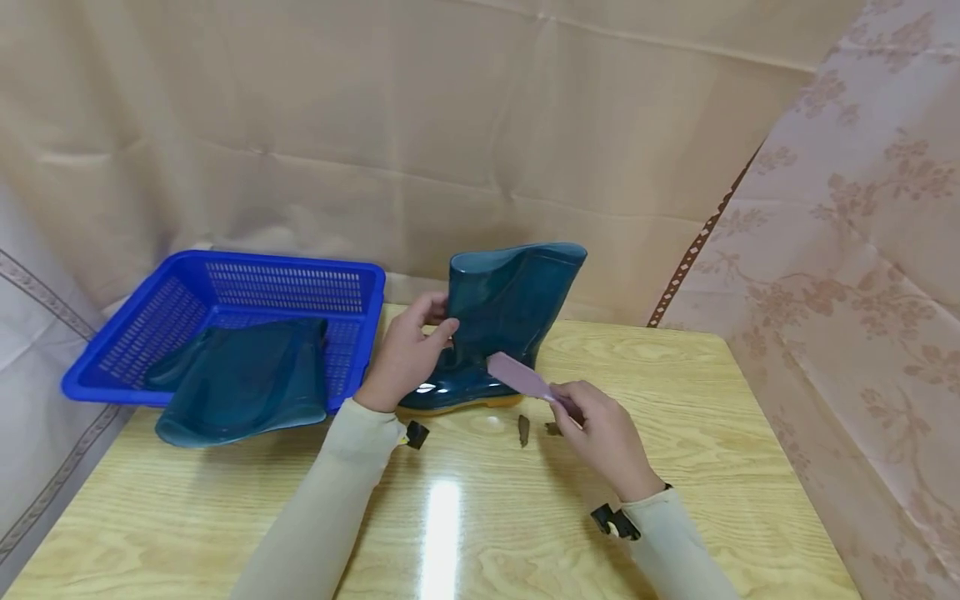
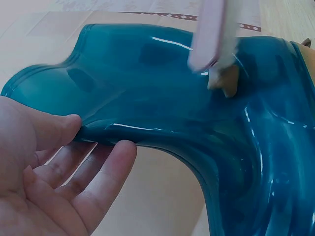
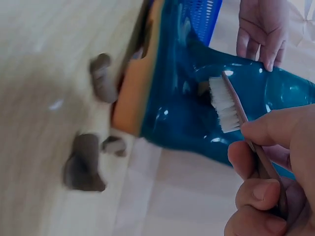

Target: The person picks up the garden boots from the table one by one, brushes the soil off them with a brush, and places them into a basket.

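A dark teal rubber boot (image 1: 510, 308) with a yellowish sole stands upright on the table, its toe toward the left. My left hand (image 1: 408, 354) pinches the front edge of its shaft, thumb on one side and fingers on the other. In my right hand (image 1: 603, 429) is a scrub brush (image 1: 525, 379) with a mauve handle and white bristles (image 3: 225, 105), gripped by the handle. The bristles are right at the boot's ankle. Beside them a brown clump (image 2: 224, 81) sits on the teal surface, partly hidden by the brush in the left wrist view.
Several brown clumps (image 3: 83, 164) lie on the wooden table (image 1: 675, 400) near the heel. To the left stands a blue plastic basket (image 1: 285, 262), with a second teal boot (image 1: 247, 375) lying in it and its shaft over the front rim. Beige cloth (image 1: 450, 125) hangs behind.
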A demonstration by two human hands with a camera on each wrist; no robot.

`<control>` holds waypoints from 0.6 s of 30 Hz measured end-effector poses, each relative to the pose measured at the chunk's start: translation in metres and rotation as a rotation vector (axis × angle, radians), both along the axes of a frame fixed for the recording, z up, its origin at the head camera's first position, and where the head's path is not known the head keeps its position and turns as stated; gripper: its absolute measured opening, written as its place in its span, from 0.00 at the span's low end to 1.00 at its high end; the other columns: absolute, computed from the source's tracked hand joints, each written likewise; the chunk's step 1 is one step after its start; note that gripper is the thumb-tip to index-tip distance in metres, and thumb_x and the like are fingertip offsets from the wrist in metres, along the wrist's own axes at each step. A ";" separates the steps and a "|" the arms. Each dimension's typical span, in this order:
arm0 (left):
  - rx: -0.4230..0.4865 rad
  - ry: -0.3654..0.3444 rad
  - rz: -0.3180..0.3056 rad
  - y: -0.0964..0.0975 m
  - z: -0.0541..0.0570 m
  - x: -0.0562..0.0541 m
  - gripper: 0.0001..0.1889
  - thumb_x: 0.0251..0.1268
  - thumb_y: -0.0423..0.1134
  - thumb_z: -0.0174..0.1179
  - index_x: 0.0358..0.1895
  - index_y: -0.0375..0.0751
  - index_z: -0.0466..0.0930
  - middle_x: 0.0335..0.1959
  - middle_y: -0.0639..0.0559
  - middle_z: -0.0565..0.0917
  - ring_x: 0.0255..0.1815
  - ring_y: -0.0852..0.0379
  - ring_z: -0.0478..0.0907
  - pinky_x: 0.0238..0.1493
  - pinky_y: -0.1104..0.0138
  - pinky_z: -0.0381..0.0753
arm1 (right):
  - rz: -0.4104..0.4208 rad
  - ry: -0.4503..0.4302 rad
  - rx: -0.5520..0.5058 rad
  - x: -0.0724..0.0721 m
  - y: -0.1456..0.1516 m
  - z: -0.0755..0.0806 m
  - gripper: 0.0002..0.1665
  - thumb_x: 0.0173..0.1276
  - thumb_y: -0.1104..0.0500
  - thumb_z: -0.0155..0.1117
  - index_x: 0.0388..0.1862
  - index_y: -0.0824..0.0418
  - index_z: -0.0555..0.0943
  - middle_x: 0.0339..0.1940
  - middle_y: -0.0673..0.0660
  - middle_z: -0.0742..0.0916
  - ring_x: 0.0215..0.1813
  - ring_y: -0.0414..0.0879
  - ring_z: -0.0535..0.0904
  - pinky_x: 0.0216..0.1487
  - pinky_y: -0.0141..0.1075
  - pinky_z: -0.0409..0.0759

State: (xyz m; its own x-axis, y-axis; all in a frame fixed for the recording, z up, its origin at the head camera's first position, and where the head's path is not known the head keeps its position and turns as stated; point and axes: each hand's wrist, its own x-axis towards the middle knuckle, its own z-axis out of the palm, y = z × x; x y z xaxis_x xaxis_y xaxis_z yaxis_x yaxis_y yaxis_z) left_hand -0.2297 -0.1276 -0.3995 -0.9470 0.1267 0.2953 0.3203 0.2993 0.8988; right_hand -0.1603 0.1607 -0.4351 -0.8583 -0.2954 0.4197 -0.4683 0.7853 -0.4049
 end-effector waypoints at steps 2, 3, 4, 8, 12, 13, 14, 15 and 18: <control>0.000 -0.006 0.005 0.000 0.000 0.000 0.16 0.81 0.36 0.56 0.66 0.43 0.74 0.55 0.46 0.83 0.56 0.49 0.80 0.53 0.55 0.87 | 0.001 0.012 0.011 0.005 0.007 -0.005 0.11 0.71 0.62 0.71 0.51 0.59 0.87 0.38 0.49 0.88 0.30 0.36 0.75 0.29 0.30 0.76; -0.001 -0.010 0.008 -0.001 0.000 0.000 0.16 0.81 0.37 0.56 0.66 0.43 0.74 0.56 0.46 0.83 0.56 0.49 0.80 0.53 0.55 0.87 | 0.003 0.020 0.015 0.007 0.010 -0.007 0.11 0.71 0.62 0.71 0.51 0.59 0.87 0.38 0.49 0.88 0.30 0.36 0.75 0.29 0.30 0.76; 0.001 -0.012 0.010 -0.001 0.000 0.000 0.16 0.81 0.37 0.56 0.66 0.43 0.74 0.56 0.45 0.83 0.56 0.49 0.80 0.53 0.54 0.87 | 0.007 0.033 0.019 0.009 0.013 -0.009 0.11 0.70 0.62 0.71 0.50 0.59 0.87 0.38 0.49 0.88 0.29 0.35 0.75 0.28 0.30 0.76; 0.008 -0.018 0.015 -0.003 0.001 -0.001 0.17 0.80 0.36 0.56 0.66 0.42 0.75 0.56 0.45 0.83 0.56 0.48 0.81 0.52 0.54 0.87 | 0.021 0.063 0.021 0.012 0.017 -0.011 0.12 0.69 0.62 0.72 0.50 0.59 0.87 0.39 0.50 0.89 0.30 0.34 0.76 0.28 0.29 0.76; 0.019 -0.013 0.006 -0.003 0.000 -0.001 0.16 0.80 0.36 0.57 0.66 0.42 0.75 0.55 0.44 0.83 0.56 0.48 0.81 0.51 0.55 0.88 | 0.034 0.062 -0.034 0.012 0.013 -0.009 0.12 0.69 0.63 0.72 0.51 0.58 0.87 0.39 0.48 0.88 0.30 0.36 0.77 0.27 0.29 0.75; 0.021 -0.012 0.003 -0.003 0.000 -0.001 0.16 0.80 0.36 0.57 0.66 0.42 0.75 0.55 0.44 0.83 0.56 0.48 0.81 0.51 0.55 0.87 | 0.040 0.062 -0.054 0.011 0.010 -0.008 0.12 0.68 0.63 0.72 0.51 0.57 0.87 0.39 0.48 0.88 0.30 0.36 0.76 0.27 0.29 0.75; 0.022 -0.012 0.000 -0.003 0.000 -0.001 0.17 0.80 0.36 0.57 0.66 0.42 0.75 0.55 0.44 0.83 0.56 0.48 0.81 0.51 0.55 0.87 | 0.046 0.061 -0.072 0.010 0.008 -0.007 0.13 0.68 0.64 0.71 0.51 0.57 0.87 0.38 0.47 0.88 0.29 0.38 0.76 0.27 0.29 0.74; 0.023 -0.012 -0.002 -0.002 0.000 -0.001 0.17 0.80 0.36 0.57 0.66 0.42 0.75 0.55 0.44 0.83 0.56 0.48 0.81 0.51 0.55 0.88 | 0.053 0.060 -0.086 0.009 0.005 -0.007 0.13 0.68 0.64 0.71 0.51 0.57 0.87 0.38 0.46 0.87 0.29 0.38 0.76 0.27 0.29 0.74; 0.021 -0.010 0.003 -0.002 0.000 -0.002 0.17 0.80 0.36 0.57 0.66 0.42 0.75 0.55 0.44 0.83 0.56 0.49 0.81 0.51 0.55 0.88 | 0.088 0.052 -0.075 0.003 -0.005 -0.009 0.13 0.69 0.63 0.71 0.52 0.56 0.87 0.37 0.46 0.86 0.29 0.38 0.75 0.28 0.29 0.75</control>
State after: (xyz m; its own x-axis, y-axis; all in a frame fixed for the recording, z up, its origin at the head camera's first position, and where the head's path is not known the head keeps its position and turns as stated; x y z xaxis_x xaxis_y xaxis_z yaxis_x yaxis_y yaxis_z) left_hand -0.2315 -0.1298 -0.3999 -0.9503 0.1182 0.2881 0.3103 0.2816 0.9080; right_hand -0.1570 0.1556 -0.4437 -0.8067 -0.3350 0.4869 -0.5564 0.7083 -0.4345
